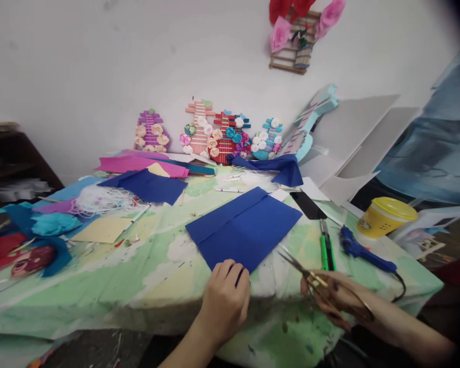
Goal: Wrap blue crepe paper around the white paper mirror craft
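Observation:
A sheet of dark blue crepe paper [249, 220] lies folded on the table in front of me, with a crease or layered edge running across it. My left hand [228, 286] has its fingers bent over the paper's near corner and grips it there; the thumb is mostly hidden. In my right hand [333, 294] is a pair of scissors [304, 268] with gold-coloured handles. Their blades point up and left, toward the paper's right edge, and look nearly closed. A green utility knife [325, 248] and a blue glue gun [364, 250] lie beyond the right hand.
A black phone [308, 205] and a yellow-lidded tub [389, 214] are at the right. More blue paper [149, 184], white string [99, 200] and coloured scraps cover the left. Flower-decorated paper guitars [226, 135] lean against the wall. The tablecloth [145, 286] drops over the front edge.

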Demonstrator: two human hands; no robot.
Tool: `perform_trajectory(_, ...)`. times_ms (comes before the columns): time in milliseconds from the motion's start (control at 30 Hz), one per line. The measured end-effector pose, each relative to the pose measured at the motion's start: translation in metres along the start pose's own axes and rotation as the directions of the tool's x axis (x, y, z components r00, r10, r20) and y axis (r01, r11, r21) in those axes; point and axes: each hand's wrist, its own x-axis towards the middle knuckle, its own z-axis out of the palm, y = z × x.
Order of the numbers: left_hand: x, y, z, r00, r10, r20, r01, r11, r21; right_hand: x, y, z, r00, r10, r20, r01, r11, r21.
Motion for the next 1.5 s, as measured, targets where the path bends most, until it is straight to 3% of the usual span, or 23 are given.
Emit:
perform_trajectory(100,0.005,0.001,0.006,0.999,-0.033,-0.014,0.034,0.993,0.113,0.007,0.009,0.022,0.995,0.031,0.098,-0.037,0.998,0.059)
perform_trajectory(267,0.01,0.001,0.01,0.998,0.01,-0.068,0.001,0.988,0.157,0.028,0.006,0.034,0.977,0.079,0.199,-0.097,0.992,0.084)
perform_trajectory(633,0.009,-0.003,0.014,0.982,0.1,-0.161,-0.091,0.994,0.059,0.053,-0.008,0.042,0.982,0.169,0.084,-0.175,0.983,0.064)
perform_trajectory(1000,0.004,-0.007,0.017,0.977,0.093,-0.191,-0.093,0.996,0.013,0.065,-0.022,0.05,0.981,0.183,0.06,-0.185,0.982,0.033)
perform_trajectory(1500,0.001,-0.008,0.019,0.975,0.078,-0.208,-0.085,0.996,-0.022,0.066,-0.015,0.054,0.985,0.156,0.074,-0.161,0.984,0.078)
